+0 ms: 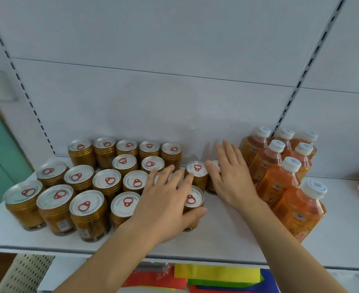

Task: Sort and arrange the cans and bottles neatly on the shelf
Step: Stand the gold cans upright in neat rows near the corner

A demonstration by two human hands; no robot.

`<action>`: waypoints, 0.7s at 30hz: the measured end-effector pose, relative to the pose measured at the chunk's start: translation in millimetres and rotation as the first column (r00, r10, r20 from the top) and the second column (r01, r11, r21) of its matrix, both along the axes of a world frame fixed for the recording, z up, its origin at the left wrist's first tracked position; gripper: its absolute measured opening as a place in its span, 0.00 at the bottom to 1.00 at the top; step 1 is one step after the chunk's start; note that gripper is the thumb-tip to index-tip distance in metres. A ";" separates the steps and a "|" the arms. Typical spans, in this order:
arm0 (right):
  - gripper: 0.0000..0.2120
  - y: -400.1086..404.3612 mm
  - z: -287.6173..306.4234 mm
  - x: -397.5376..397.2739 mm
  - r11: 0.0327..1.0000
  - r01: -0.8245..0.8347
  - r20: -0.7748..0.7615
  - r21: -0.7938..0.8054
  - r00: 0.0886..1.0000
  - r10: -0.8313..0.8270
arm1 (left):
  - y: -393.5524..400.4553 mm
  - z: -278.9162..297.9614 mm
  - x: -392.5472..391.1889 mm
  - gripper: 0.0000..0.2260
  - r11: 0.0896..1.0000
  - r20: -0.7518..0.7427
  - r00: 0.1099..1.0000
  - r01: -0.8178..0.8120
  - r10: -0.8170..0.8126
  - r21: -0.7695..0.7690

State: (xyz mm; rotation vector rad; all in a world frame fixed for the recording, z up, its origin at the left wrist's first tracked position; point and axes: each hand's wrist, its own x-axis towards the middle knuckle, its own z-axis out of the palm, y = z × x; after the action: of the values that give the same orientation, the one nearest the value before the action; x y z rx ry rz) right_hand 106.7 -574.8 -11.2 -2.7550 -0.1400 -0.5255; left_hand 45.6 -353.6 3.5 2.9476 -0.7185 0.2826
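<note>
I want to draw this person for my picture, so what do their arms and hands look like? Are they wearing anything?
Both forearms are bare, with no sleeves in view. The left hand and the right hand wear no gloves, and no rings, watch or bracelet show. The fingernails look short and unpainted.

the cans (89, 214) show bright metal lids, smooth with a dull shine, over ribbed gold sides that gleam. the bottles (299, 210) are clear glossy plastic under matt white plastic caps (314, 189). the shelf (227, 235) and back panel (153, 92) look like smooth, matt painted metal. glossy coloured sheets (216, 273) below.
</note>
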 end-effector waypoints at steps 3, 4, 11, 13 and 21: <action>0.39 21.8 16.2 -1.0 0.994 -0.067 0.023 -0.085 0.997 0.069 | 18.8 13.5 2.0 0.40 0.997 0.056 0.997 -0.053 0.056 -0.057; 0.39 30.7 20.3 -1.6 0.989 -0.088 0.021 -0.118 0.996 0.091 | 28.5 15.8 2.1 0.39 0.995 0.073 0.994 -0.077 0.082 -0.068; 0.40 110.8 43.3 -10.0 0.955 -0.229 -0.049 -0.188 0.973 0.224 | 113.7 29.7 8.0 0.36 0.966 0.098 0.963 -0.245 0.252 -0.083; 0.39 134.9 49.4 -9.0 0.941 -0.247 -0.054 -0.231 0.969 0.241 | 141.8 33.4 9.1 0.37 0.957 0.099 0.954 -0.271 0.281 -0.108; 0.34 233.7 55.8 -1.0 0.962 -0.227 -0.112 -0.154 0.971 0.211 | 252.7 43.9 26.5 0.29 0.940 0.001 0.949 -0.313 0.317 -0.137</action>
State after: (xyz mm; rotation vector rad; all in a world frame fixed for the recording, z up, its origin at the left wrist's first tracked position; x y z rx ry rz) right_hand 105.7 -341.1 44.6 -2.8684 -0.4810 -0.3362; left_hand 72.1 -101.0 47.5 2.9216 -0.2126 0.3733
